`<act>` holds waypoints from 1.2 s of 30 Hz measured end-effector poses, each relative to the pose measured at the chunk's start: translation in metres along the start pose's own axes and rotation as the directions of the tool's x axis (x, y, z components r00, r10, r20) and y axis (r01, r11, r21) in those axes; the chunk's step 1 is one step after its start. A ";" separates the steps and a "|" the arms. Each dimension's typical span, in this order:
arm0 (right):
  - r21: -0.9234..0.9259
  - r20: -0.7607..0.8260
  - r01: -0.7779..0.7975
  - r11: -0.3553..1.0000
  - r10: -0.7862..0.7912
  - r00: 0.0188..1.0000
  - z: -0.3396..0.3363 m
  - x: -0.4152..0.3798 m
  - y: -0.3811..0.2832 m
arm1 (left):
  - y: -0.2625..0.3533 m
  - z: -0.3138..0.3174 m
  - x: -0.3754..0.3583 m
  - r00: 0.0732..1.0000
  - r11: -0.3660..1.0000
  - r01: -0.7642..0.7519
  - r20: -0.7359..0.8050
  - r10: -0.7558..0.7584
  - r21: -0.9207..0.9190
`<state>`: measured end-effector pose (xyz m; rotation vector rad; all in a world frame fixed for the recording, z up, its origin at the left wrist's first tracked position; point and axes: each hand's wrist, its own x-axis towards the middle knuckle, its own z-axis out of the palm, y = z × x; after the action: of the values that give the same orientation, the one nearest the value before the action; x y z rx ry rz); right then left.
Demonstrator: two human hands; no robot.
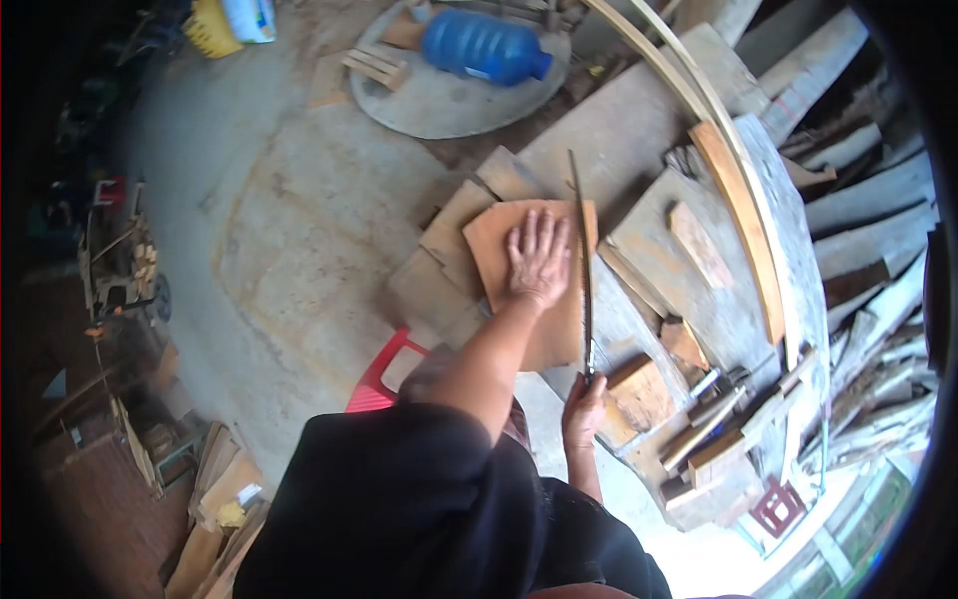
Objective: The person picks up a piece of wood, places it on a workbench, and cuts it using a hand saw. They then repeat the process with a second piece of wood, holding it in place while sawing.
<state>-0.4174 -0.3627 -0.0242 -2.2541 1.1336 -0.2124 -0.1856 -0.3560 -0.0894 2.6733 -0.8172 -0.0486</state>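
My left hand (pixel 539 262) lies flat, palm down, on a light brown wooden board (pixel 549 334), its fingers slightly spread. The board has a curved left edge and rests on other wood pieces. In my right hand (pixel 584 404), closed around its handle end, is a long, thin saw (pixel 585 270). The blade points away from me and runs along the board's right side, with a narrow strip of board visible to its right near the far end. The saw's handle is mostly hidden by my fingers.
Wood blocks (pixel 639 394) and a tool pile lie right of the saw. Long curved wooden strips (pixel 738 225) arc beyond them. A blue water bottle (pixel 484 47) lies on a round slab (pixel 429 115). A red plastic chair (pixel 377 374) stands left of my arm. Scrap wood is stacked lower left.
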 end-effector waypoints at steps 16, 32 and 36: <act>0.046 0.110 -0.046 0.998 0.041 0.993 0.012 0.053 -0.013 | -0.002 -0.003 0.006 1.000 0.994 -0.008 -0.012 0.009 0.110; -0.054 0.138 0.121 0.991 -0.112 0.984 0.028 0.127 -0.048 | -0.003 -0.002 0.005 1.000 0.992 0.009 -0.007 -0.009 0.129; -0.031 0.129 0.013 0.999 -0.009 0.992 0.015 0.077 -0.027 | -0.002 -0.006 0.004 0.999 0.995 -0.044 0.013 0.043 0.092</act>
<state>-0.3453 -0.4038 -0.0303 -2.2669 1.0643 -0.0526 -0.1800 -0.3548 -0.0842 2.7425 -0.9014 -0.0152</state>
